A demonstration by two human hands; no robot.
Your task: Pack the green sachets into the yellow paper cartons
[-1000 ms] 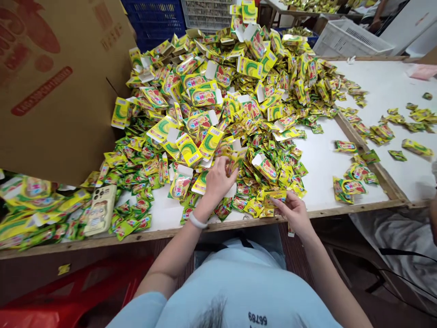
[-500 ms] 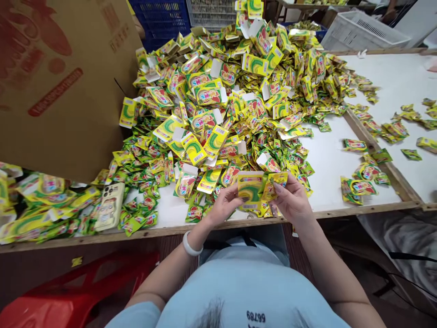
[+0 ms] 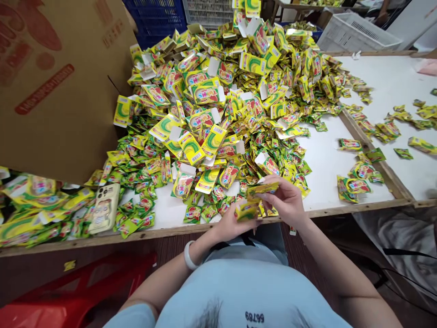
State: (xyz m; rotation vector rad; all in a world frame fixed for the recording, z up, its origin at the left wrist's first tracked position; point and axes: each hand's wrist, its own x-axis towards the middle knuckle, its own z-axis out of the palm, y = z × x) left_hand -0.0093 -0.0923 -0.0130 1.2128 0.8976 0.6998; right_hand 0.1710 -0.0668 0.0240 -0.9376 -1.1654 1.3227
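My left hand [image 3: 232, 225], with a white band on its wrist, is closed around a small yellow-green box [image 3: 246, 210] at the table's front edge. Just above and to the right, my right hand [image 3: 286, 200] pinches yellow candy packets [image 3: 263, 188] between thumb and fingers. The packets' left end is at the upper side of the box; whether any part is inside it cannot be made out. Behind both hands rises a large pile of yellow boxes [image 3: 206, 93] and small green and yellow packets [image 3: 136, 182].
A big cardboard carton [image 3: 61, 100] stands at the left, with a phone [image 3: 104, 208] near its lower corner. A wooden strip [image 3: 372, 150] divides the white table [image 3: 327, 150]. A red stool [image 3: 68, 296] is below left; crates [image 3: 358, 34] stand behind.
My left hand has moved down and tilted the box, which showed its broad face before. My right hand has turned the packets nearly level above it. The view has shifted slightly.
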